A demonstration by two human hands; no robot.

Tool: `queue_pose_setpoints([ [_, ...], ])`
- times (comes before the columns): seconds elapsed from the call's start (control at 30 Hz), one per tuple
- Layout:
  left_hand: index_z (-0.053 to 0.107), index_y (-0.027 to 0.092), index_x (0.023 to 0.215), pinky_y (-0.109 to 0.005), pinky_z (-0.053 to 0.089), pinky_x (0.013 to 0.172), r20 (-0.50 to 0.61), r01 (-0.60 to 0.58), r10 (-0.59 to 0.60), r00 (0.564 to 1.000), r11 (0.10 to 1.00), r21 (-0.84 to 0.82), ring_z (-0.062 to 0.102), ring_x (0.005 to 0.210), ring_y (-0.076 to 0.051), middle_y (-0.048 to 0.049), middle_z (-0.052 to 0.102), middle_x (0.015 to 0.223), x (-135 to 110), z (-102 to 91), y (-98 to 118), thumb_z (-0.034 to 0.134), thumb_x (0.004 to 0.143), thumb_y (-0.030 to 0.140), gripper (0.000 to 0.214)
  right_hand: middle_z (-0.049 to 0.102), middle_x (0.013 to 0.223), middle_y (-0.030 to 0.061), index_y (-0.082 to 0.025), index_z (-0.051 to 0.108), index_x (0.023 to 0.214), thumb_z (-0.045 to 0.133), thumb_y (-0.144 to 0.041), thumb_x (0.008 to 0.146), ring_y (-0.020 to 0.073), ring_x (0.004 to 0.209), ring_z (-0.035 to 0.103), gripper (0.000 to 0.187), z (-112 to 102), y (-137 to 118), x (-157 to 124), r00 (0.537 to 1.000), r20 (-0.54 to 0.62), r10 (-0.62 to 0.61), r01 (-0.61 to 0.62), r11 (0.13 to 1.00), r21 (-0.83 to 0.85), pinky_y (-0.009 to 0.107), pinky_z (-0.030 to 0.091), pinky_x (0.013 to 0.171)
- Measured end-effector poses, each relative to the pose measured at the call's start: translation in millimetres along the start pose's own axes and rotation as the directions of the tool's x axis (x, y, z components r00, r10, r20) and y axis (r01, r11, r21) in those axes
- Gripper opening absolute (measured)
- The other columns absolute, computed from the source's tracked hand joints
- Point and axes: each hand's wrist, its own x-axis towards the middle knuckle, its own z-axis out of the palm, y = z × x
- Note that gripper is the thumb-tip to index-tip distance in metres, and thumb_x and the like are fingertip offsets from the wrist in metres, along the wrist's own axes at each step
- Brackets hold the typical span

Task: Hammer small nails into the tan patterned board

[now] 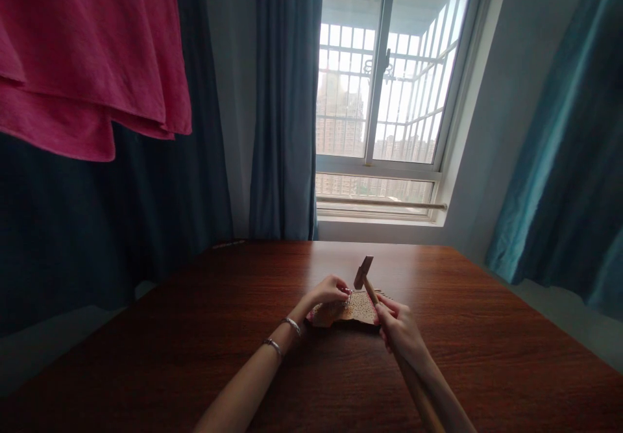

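Observation:
In my right hand [400,329] is a hammer [364,272], gripped by its long wooden handle, which runs back along my forearm. The hammer's head is raised over a light brown board [361,311] lying on the table. Many small dark dots cover the board's top, and its front edge is uneven. My left hand [333,289] rests at the board's left part, thumb and fingers pinched together on a small, thin, nail-like piece [349,298] whose details are too small to tell. Part of the board is hidden beneath my left hand. Pinkish patches show along the board's sides.
A dark reddish-brown wooden table [233,329] extends to a window [379,95] at the back. Blue curtains [287,95] hang beside it. Pink cloth [97,56] hangs at upper left. Several thin sticks or nails [384,293] seem to lie behind the board, partly hidden.

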Motion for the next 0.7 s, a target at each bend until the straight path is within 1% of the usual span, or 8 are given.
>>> queue_pose_setpoints([
  [0.07, 0.071, 0.007, 0.072, -0.021, 0.026, 0.050, -0.030, 0.019, -0.018, 0.999, 1.000, 0.023, 0.042, 0.054, -0.010, 0.0014, 0.053, 0.054, 0, 1.4, -1, 0.062, 0.062, 0.034, 0.030, 0.050, 0.058, -0.0053, -0.009, 0.052, 0.124, 0.046, -0.039, 0.081, 0.0055, 0.031, 0.037, 0.053, 1, 1, -1, 1.000, -0.002, -0.003, 0.003, 1.000, 0.004, 0.018, 0.035, 0.025],
  [0.13, 0.069, 0.007, 0.064, -0.021, 0.022, 0.048, -0.041, 0.019, -0.017, 0.999, 0.999, 0.033, 0.037, 0.051, -0.009, 0.0031, 0.045, 0.049, 0, 2.5, -1, 0.061, 0.062, 0.036, 0.030, 0.050, 0.058, -0.0053, -0.010, 0.053, 0.124, 0.046, -0.038, 0.081, 0.0056, 0.031, 0.037, 0.052, 2, 2, 0, 1.000, 0.002, -0.009, 0.008, 1.000, 0.010, 0.018, 0.035, 0.025],
  [0.23, 0.067, 0.008, 0.063, -0.021, 0.021, 0.048, -0.041, 0.000, 0.001, 0.999, 0.999, 0.035, 0.034, 0.051, -0.008, 0.0040, 0.040, 0.049, 1, 3.8, -3, 0.060, 0.062, 0.035, 0.029, 0.050, 0.057, -0.0053, -0.011, 0.052, 0.125, 0.047, -0.038, 0.081, 0.0060, 0.031, 0.038, 0.052, 3, 6, 3, 1.000, -0.004, -0.001, 0.001, 1.000, 0.011, 0.019, 0.035, 0.025],
  [0.37, 0.067, 0.008, 0.063, -0.020, 0.020, 0.048, -0.050, 0.003, -0.001, 0.999, 0.999, 0.040, 0.033, 0.051, -0.008, 0.0042, 0.039, 0.050, 2, 5.8, -3, 0.059, 0.062, 0.034, 0.027, 0.051, 0.056, -0.0046, -0.011, 0.052, 0.126, 0.047, -0.037, 0.081, 0.0065, 0.031, 0.040, 0.052, 5, 9, 7, 1.000, -0.013, 0.011, -0.011, 1.000, 0.003, 0.018, 0.035, 0.026],
  [0.5, 0.067, 0.008, 0.063, -0.021, 0.023, 0.049, -0.061, 0.010, -0.008, 0.998, 0.999, 0.035, 0.035, 0.052, -0.009, 0.0040, 0.042, 0.050, 1, 7.1, -1, 0.059, 0.062, 0.035, 0.028, 0.052, 0.057, -0.0040, -0.009, 0.053, 0.126, 0.047, -0.037, 0.081, 0.0069, 0.031, 0.040, 0.054, 5, 7, 8, 1.000, -0.009, 0.011, -0.011, 1.000, -0.009, 0.019, 0.034, 0.025],
  [0.7, 0.065, 0.009, 0.059, -0.020, 0.022, 0.049, -0.104, 0.022, -0.019, 0.994, 0.999, 0.034, 0.036, 0.052, -0.009, 0.0039, 0.043, 0.050, -2, 8.6, 4, 0.060, 0.062, 0.037, 0.028, 0.052, 0.059, -0.0044, -0.011, 0.053, 0.126, 0.046, -0.040, 0.082, 0.0068, 0.030, 0.041, 0.054, 5, -1, 7, 0.998, -0.028, -0.050, 0.049, 0.998, -0.028, 0.019, 0.035, 0.025],
])
